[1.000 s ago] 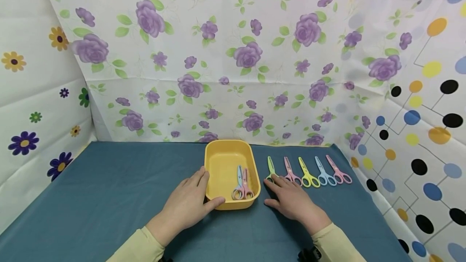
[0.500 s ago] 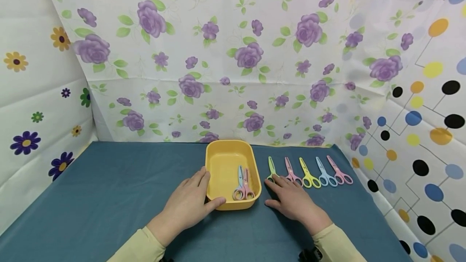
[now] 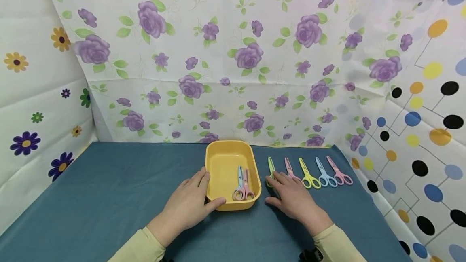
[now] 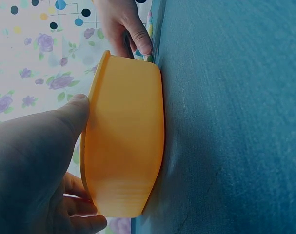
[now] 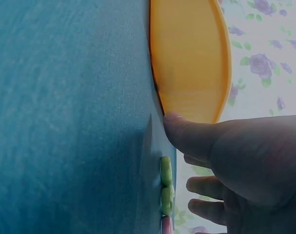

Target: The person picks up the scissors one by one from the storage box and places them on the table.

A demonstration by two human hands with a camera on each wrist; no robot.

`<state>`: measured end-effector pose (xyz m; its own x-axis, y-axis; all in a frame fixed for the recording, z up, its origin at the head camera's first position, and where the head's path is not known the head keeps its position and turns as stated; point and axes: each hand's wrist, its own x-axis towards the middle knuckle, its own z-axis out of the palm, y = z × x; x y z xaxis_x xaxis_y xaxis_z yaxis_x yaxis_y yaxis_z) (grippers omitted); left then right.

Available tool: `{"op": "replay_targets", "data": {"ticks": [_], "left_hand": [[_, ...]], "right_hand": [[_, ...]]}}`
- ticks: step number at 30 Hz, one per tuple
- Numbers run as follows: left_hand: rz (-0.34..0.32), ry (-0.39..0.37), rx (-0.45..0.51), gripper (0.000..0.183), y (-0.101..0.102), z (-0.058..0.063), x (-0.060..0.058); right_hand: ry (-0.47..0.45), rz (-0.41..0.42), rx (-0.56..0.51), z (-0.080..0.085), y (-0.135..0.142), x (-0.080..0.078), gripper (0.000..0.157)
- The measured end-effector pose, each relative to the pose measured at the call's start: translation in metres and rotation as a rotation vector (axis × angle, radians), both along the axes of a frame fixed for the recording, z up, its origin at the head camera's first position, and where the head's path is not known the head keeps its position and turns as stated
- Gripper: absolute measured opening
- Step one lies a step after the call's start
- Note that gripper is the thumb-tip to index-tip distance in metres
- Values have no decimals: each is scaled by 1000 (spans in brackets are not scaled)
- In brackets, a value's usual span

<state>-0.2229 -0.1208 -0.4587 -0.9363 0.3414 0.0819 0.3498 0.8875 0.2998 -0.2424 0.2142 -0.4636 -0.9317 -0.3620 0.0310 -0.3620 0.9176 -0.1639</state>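
A yellow tray (image 3: 233,206) stands mid-table. My left hand (image 3: 185,203) rests at its near left corner, fingers along the left side and thumb on the near rim. Inside lie blue-bladed scissors (image 3: 240,179) and pink scissors (image 3: 245,181). To the tray's right, my right hand (image 3: 291,198) hovers low with its fingers spread, nothing held. Its fingertips overlap the handles of the green scissors (image 3: 271,165) and partly cover the pink scissors (image 3: 288,165) beside them. In the right wrist view, the green handles (image 5: 166,178) lie below the fingers, apart from the thumb.
Yellow scissors (image 3: 308,179), blue scissors (image 3: 325,178) and another pink pair (image 3: 339,173) continue the row to the right. A blue-grey cloth (image 3: 120,197) covers the table. Patterned fabric walls, such as the floral one (image 3: 218,51), stand at the back and both sides.
My right hand's fingers have shifted slightly up and to the right, so more of the green scissors' handles shows. My left hand and the tray stay put.
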Motion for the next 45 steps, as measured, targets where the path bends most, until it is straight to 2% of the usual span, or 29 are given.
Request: {"op": "replay_targets", "data": {"ticks": [17,26,32,45], "left_hand": [[-10,-5,11,104,0,2,2],[-10,6,9,105,0,-1,0],[-4,2,17,104,0,-2,0],[-8,20,10,105,-1,-2,0]], "right_hand": [[114,26,43,16,-2,2,66],[157,38,29,26,-8,2,66],[194,44,55,35,-18,0,69],[202,93,112,57,-47,-1,68]]}}
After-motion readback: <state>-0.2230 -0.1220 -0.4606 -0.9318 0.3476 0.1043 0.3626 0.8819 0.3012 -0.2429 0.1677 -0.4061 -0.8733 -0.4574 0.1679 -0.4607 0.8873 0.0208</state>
